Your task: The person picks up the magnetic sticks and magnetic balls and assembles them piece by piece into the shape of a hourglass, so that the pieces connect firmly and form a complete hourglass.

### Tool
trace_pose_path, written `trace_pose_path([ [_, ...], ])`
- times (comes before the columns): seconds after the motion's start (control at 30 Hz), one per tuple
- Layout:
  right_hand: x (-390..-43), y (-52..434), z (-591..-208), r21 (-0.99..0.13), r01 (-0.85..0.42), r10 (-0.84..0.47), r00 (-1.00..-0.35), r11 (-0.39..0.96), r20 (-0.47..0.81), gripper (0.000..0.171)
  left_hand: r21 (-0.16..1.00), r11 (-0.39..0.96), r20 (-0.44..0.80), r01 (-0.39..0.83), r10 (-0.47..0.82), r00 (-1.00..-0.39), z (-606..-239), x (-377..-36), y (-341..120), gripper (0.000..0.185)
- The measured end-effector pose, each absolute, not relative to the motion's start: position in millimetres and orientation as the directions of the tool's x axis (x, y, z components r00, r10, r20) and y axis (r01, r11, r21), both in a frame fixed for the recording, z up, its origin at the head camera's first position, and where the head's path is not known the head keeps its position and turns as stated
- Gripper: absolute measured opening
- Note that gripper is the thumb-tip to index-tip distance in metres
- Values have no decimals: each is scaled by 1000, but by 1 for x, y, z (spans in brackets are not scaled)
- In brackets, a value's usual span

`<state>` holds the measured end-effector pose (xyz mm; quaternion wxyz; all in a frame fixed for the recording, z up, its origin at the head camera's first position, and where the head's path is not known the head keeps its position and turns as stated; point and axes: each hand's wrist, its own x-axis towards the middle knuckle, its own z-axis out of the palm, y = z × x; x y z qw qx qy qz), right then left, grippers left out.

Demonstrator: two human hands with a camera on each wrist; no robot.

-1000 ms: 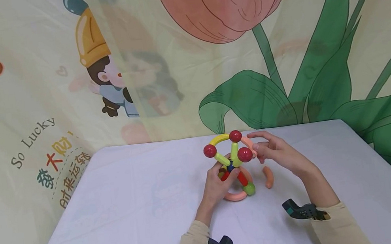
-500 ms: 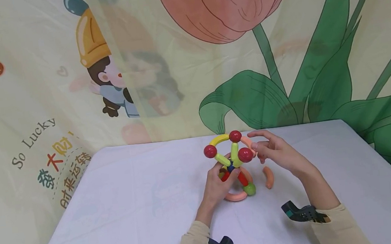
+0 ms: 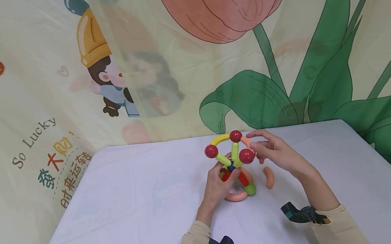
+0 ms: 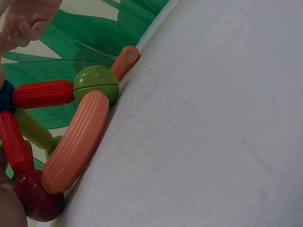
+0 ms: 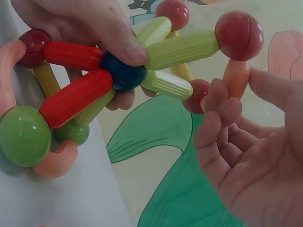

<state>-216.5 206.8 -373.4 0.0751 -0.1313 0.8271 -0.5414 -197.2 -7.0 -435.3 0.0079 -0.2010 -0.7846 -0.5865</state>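
Table point(image 3: 136, 207) with a white cloth carries everything, set against a printed tulip backdrop point(image 3: 234, 10). Magnetic rod-and-ball structure point(image 3: 232, 166) stands mid-table, resting on its peach curved base pieces point(image 4: 75, 142) and a green ball point(image 4: 96, 85), so it needs only light support.

Left hand point(image 3: 220, 185) steadies it low down: thumb pressed on the dark blue hub ball point(image 5: 124, 71), fingers curled behind the red rods point(image 5: 75, 97), a closed hold round the core that keeps the frame from tipping.

Right hand point(image 3: 273, 151) works at the top right: thumb and forefinger pinch a peach curved rod point(image 5: 235, 73), its upper end against a top red ball point(image 5: 239, 29), other fingers loosely curled. Whether its far end has seated, I can't tell.

Spare peach curved piece point(image 3: 269, 177) lies loose on the cloth just right of the base, within easy reach of that hand.
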Motion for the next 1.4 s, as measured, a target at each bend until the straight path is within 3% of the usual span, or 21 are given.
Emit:
trace_pose_path([
  [0.27,-215,215,-372,-896,-211,-354,-933,391,65,48,907,235,274,349,301,-913,-460,-211,-4,53],
  [0.43,-209,219,-369,-861,-287,-432,-897,420,89,61,877,245,334,414,308,-891,-471,-218,0,59],
  [0.57,-207,215,-368,-831,-291,-424,-903,474,74,69,860,261,355,439,311,-881,-471,-218,1,62],
  [0.87,-212,208,-370,-849,-265,-362,-927,458,95,68,836,282,392,471,293,-872,-471,-215,1,64],
  [1.13,-213,209,-372,-868,-270,-369,-923,416,110,62,830,221,448,512,281,-849,-472,-216,1,57],
  [1.4,-215,212,-371,-863,-275,-359,-926,424,118,61,888,197,371,416,230,-900,-469,-217,1,51],
])
